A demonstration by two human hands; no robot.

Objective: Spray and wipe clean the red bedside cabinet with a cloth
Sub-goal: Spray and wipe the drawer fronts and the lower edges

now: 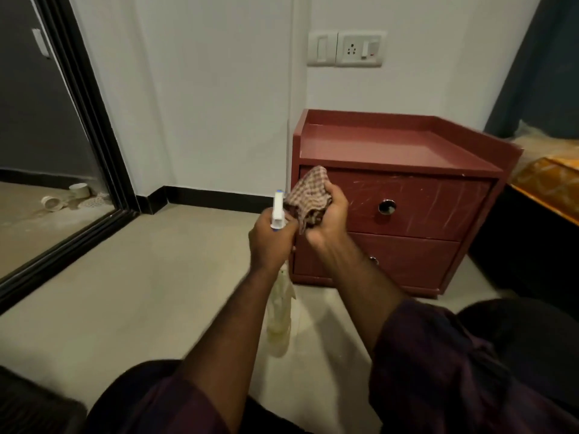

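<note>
Brown cloth (308, 195) bunched within fingers (336, 195), right hand (326, 219).

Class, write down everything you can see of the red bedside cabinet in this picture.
The cabinet is a dull-red box, seemingly laminated board. A raised rim edges its top at the back and both sides. The upper drawer and lower drawer are shut, each with a shiny knob; the upper shows pale scratches. It stands upright on the floor against the white wall. The cloth is held before its upper left corner; contact is unclear.
</note>
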